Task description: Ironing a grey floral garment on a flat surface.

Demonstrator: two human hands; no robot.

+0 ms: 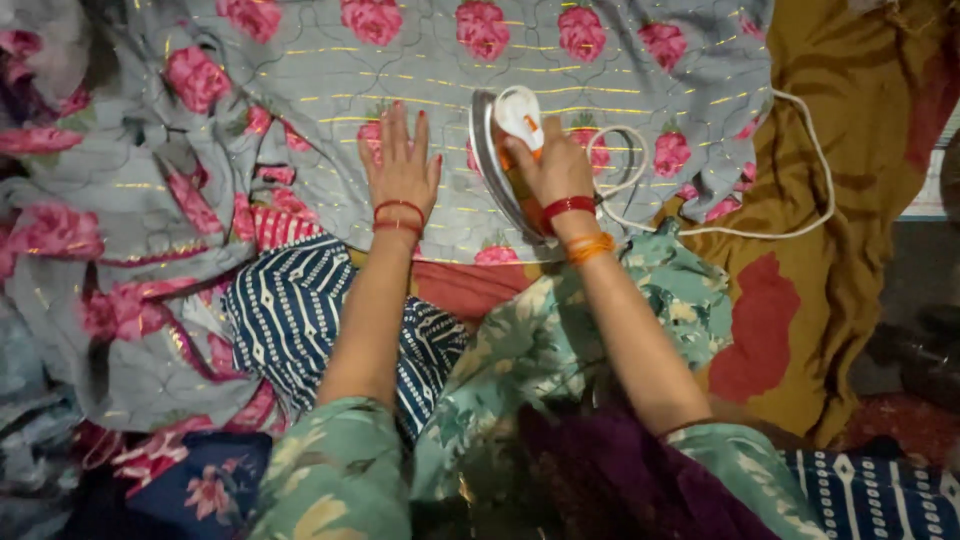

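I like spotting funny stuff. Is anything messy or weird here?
The iron in the right hand is tipped up on its edge, not flat. Its cord loops loosely. The cloth under the left hand lies smooth, but it is bunched at the left.
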